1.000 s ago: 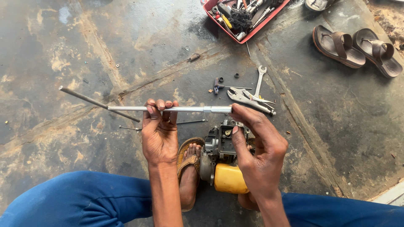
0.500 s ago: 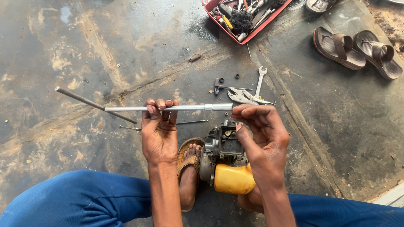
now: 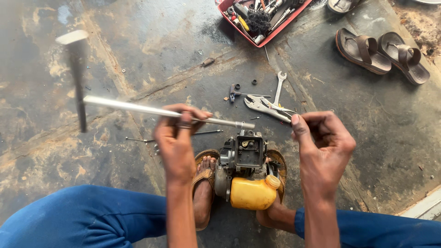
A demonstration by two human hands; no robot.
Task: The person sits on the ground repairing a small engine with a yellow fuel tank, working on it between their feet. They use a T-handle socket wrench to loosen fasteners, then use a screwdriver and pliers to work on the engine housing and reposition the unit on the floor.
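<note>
Head view, looking down at the floor point(image 3: 138, 55). We see the left hand point(image 3: 177, 138) closed around a long metal T-handle wrench point(image 3: 151, 110), its shaft running from about 9 o'clock toward the centre and its cross-handle blurred at upper left. The shaft's tip ends just above a small engine point(image 3: 243, 156) with a yellow fuel tank point(image 3: 252, 193), which sits between the person's two sandalled feet at 6 o'clock. The right hand point(image 3: 321, 147) holds nothing that we can make out — its fingers are curled loosely, apart from the wrench tip and just to the right of the engine.

We judge the step in hand to be work on a fastener at the engine's top, with the wrench lifted off rather than seated. The next move would call for lining the tip up squarely over the fastener and steadying the engine with the free hand — the long shaft can easily slip sideways.

At 12 o'clock lie locking pliers point(image 3: 266, 106) and an open-ended spanner point(image 3: 279, 85); beyond them is a red tool tray point(image 3: 229, 16). A pair of brown sandals point(image 3: 381, 50) rests at 2 o'clock.
</note>
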